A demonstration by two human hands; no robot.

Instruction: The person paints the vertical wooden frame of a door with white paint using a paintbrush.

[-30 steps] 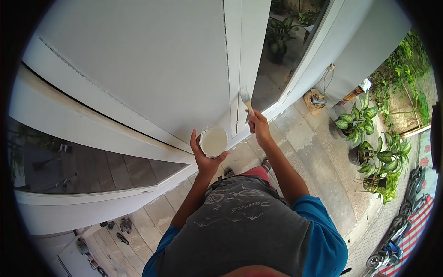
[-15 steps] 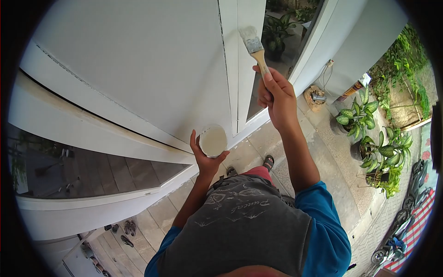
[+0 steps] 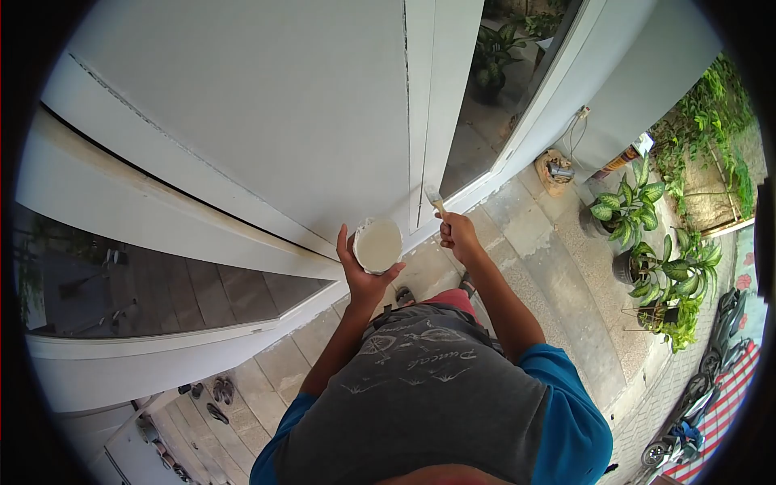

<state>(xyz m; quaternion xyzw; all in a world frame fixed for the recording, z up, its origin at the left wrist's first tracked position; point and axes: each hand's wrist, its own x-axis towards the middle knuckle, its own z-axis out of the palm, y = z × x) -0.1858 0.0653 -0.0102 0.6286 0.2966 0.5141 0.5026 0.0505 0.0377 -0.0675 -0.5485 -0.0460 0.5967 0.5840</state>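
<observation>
A round white tub (image 3: 378,246) of pale paint sits in my left hand (image 3: 368,279), with the fingers and thumb wrapped round its side. My right hand (image 3: 458,236) grips the wooden handle of a paintbrush (image 3: 436,199), right of the tub and a little above it. The brush's bristles point up and to the left, by the lower end of the white door frame (image 3: 440,97); whether they touch it I cannot tell. A large pale door panel (image 3: 267,105) stands beyond the tub.
Tiled floor (image 3: 517,218) runs below the doorway. On the right are potted plants (image 3: 626,206), a bag with a tool (image 3: 554,171) by the wall, and motorcycles (image 3: 695,396). Sandals (image 3: 222,391) lie at the lower left, near a low glass pane (image 3: 162,283).
My right hand has come down and slightly left with the brush, from high on the door frame to near its lower end. The tub has moved slightly right in view.
</observation>
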